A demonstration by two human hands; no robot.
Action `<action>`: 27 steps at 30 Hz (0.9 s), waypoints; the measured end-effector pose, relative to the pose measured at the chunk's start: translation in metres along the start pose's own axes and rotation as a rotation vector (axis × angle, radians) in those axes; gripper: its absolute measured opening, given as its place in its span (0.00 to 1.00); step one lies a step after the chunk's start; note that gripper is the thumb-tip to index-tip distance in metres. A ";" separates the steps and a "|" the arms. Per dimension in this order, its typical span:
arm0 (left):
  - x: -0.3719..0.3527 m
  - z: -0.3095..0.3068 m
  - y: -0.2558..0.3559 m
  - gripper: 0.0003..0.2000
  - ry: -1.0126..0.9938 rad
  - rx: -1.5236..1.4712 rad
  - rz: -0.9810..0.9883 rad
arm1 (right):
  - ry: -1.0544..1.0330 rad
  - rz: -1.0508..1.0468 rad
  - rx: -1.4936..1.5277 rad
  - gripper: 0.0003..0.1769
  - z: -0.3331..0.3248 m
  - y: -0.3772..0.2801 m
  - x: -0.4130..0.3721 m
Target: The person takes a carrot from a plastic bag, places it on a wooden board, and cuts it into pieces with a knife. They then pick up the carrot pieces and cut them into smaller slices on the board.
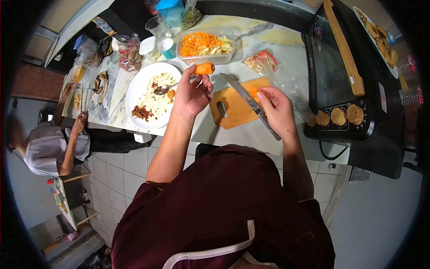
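Observation:
My left hand (191, 94) is raised above the counter, its thumb and fingers closed on a peeled carrot (204, 68) with a cut end. Beside it is a white plate (136, 89) holding pale shreds, reddish-brown bits, a metal spoon (161, 89) and a small carrot end (171, 93). My right hand (277, 107) is over the wooden cutting board (237, 110), pinching a small carrot piece (254, 91). A knife (244, 95) lies diagonally across the board, its handle under my right hand and past the board's near edge.
A plastic container (206, 45) of shredded carrot and cabbage stands behind the board, near a plastic bag (262, 62) of shreds. The black oven (345, 85) borders the right, with a plate of fried food (380, 40) on top. Another person (53, 143) works at the left.

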State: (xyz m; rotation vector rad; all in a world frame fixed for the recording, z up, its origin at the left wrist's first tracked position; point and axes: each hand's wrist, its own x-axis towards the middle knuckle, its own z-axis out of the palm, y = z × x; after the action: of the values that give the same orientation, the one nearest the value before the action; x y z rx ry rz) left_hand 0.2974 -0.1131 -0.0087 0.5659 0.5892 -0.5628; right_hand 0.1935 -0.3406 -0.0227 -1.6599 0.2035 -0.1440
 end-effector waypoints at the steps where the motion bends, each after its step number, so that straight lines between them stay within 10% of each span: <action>1: 0.000 0.001 0.000 0.18 -0.003 -0.001 0.004 | -0.005 0.008 -0.007 0.15 -0.001 0.000 0.000; 13: -0.006 0.003 0.005 0.15 -0.050 0.102 0.106 | -0.008 0.020 0.014 0.16 -0.003 0.001 0.002; 19: -0.006 0.003 -0.008 0.10 -0.139 0.383 0.739 | -0.027 0.076 -0.025 0.15 -0.008 -0.005 -0.001; 27: -0.014 0.005 -0.011 0.13 -0.059 0.689 1.051 | 0.019 0.036 -0.037 0.15 -0.012 0.005 -0.006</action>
State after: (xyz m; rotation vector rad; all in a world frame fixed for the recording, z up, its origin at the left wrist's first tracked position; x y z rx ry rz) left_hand 0.2818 -0.1194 -0.0001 1.3787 -0.0348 0.2505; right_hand 0.1853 -0.3517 -0.0260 -1.6913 0.2521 -0.1295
